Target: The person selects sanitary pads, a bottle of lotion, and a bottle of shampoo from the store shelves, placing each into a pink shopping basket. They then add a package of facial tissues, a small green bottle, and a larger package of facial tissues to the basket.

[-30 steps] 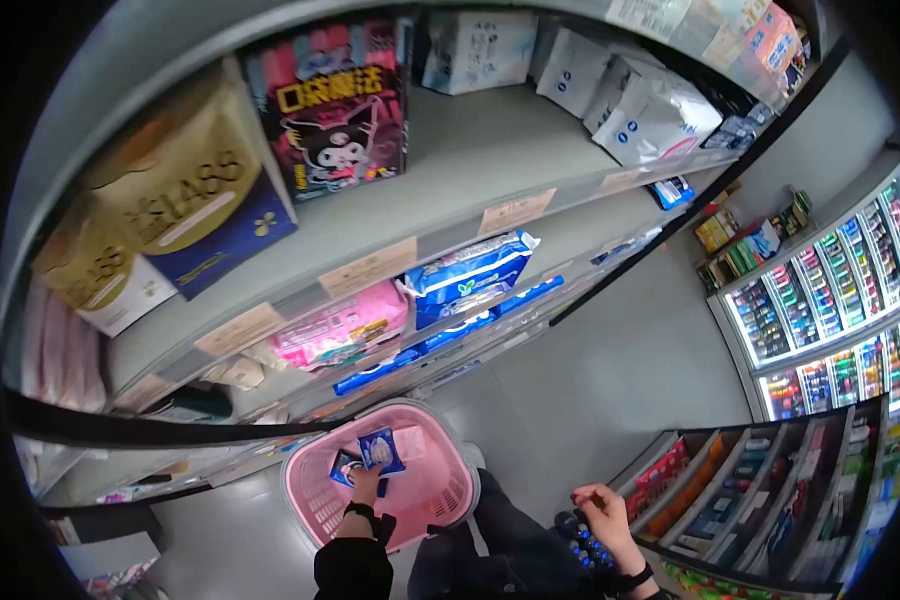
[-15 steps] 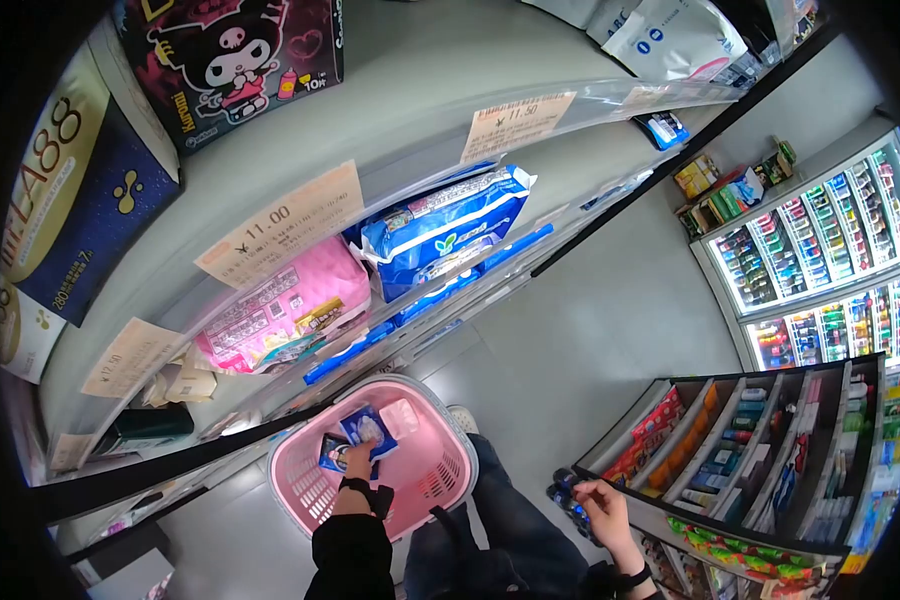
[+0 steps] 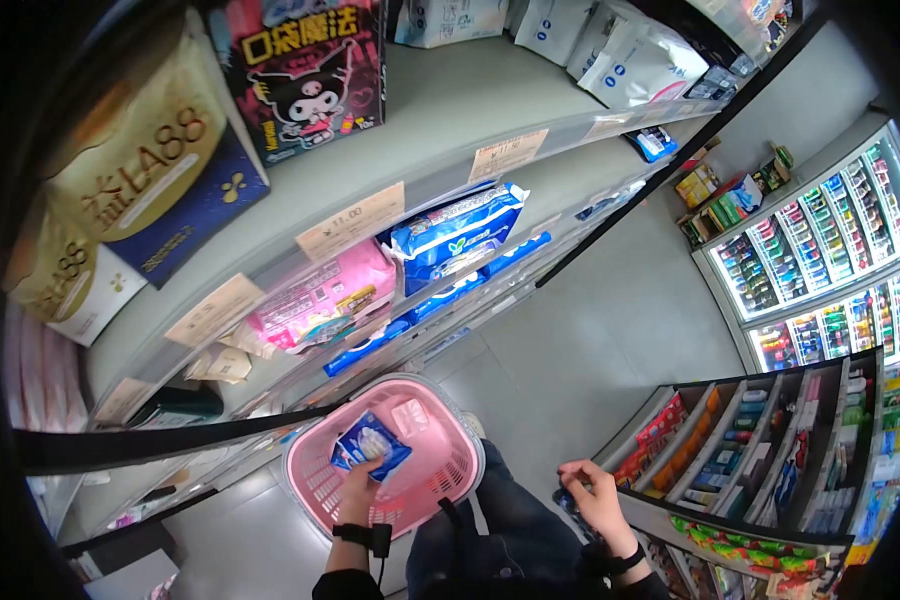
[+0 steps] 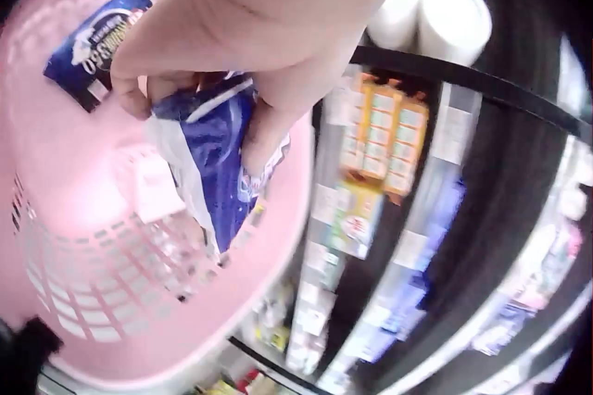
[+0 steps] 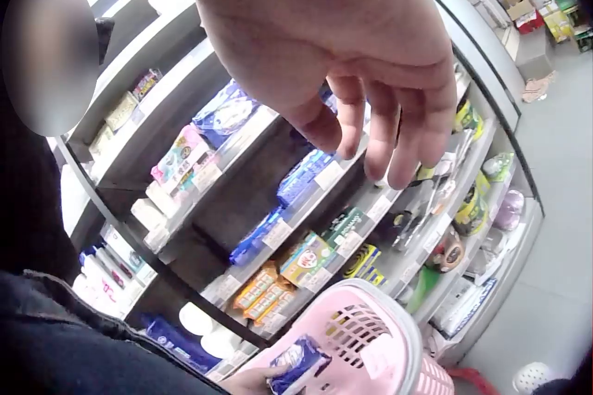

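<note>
A blue packet [image 3: 372, 446] is gripped between the thumb and curled fingers of the left hand [image 3: 361, 482], held over the pink basket [image 3: 457, 440]. The left wrist view shows the same packet [image 4: 218, 154] pinched in the left hand [image 4: 241, 34], tilted. Another dark blue packet [image 4: 97, 43] lies inside the basket, with a pale pink item [image 4: 153, 184] near it. The right hand [image 3: 595, 500] hangs beside the legs with loosely bent fingers and nothing in it; the right wrist view also shows this hand [image 5: 343, 71] holding nothing.
Store shelves carry a gold and blue pack [image 3: 170, 160], a dark cartoon box [image 3: 315, 85], a pink pack [image 3: 330, 295] and a blue pack [image 3: 460, 235]. Lit drink coolers [image 3: 820, 250] and a lower display rack [image 3: 750, 450] stand at the right. Grey floor [image 3: 590, 310] runs between them.
The left hand has drawn the blue packet up and toward the body, its grip now plainer to see. The shelf view has shifted with the head. The right hand keeps its loose pose.
</note>
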Motion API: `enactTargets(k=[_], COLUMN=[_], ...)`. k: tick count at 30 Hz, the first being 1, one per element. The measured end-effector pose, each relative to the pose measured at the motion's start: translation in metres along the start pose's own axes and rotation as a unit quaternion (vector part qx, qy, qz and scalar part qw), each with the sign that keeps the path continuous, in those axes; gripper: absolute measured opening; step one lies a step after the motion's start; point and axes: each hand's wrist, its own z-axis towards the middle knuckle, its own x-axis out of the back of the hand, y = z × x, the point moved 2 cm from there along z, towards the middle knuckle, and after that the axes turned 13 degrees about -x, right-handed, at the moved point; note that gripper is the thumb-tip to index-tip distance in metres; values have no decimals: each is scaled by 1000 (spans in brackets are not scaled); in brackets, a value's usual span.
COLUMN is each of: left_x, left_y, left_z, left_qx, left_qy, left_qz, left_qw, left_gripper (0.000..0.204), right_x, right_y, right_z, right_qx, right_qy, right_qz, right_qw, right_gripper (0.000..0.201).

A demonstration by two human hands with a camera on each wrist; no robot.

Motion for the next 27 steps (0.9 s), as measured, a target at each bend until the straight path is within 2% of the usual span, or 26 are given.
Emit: enactTargets(k=[2,4,5,6,8,9,11,12,14,16,18,20,23,25,26,27], left_x=[-49,-99,-123,-147,-188,-191,-195,-198,-207,-213,-222,-227,-233,-239,-240,-241], left_y=[27,51,63,76,99,106,114,120,131,135,139,139,135,134,132,130], left_z=[-46,-96,-118,-141,-182,-191,-205,-211,-223,-233,-241,-248,-255,-262,-262,-262], left_qx=[-21,-51,-76,-82,-164,-173,-125,-134,-200,-243,-334,-338,-327,-348,-353,-369], left_qy=[-24,-47,-69,-70,-168,-165,-214,-210,-265,-234,-154,-145,-135,-114,-116,-135], left_qz=[29,21,13,12,111,107,235,232,230,236,158,134,128,209,208,262], left_qw=[999,997,995,994,966,965,940,940,915,911,917,920,927,907,905,881], left_gripper=[43,47,50,50,52,52,53,53,48,46,49,47,44,41,41,41], right_x=[-9,-24,-30,-41,-63,-68,-76,-76,-72,-70,-61,-57,-52,-47,-43,-38], right_y=[-12,-38,-56,-74,-106,-110,-116,-125,-143,-142,-147,-150,-149,-152,-158,-170], right_z=[2,6,4,2,-6,-5,-2,-6,-16,-10,-15,-16,-14,-19,-24,-31], right_qx=[21,75,93,99,137,143,146,152,111,135,79,72,88,199,205,317], right_qy=[-22,-97,-133,-136,-241,-246,-308,-315,-341,-338,-397,-399,-408,-357,-357,-275], right_qz=[17,9,-29,-29,42,38,102,98,135,118,163,169,127,108,108,-3], right_qw=[999,992,986,985,960,958,935,932,924,924,900,898,900,906,905,908], right_gripper=[16,15,24,24,39,39,55,55,55,50,44,41,48,61,61,66])
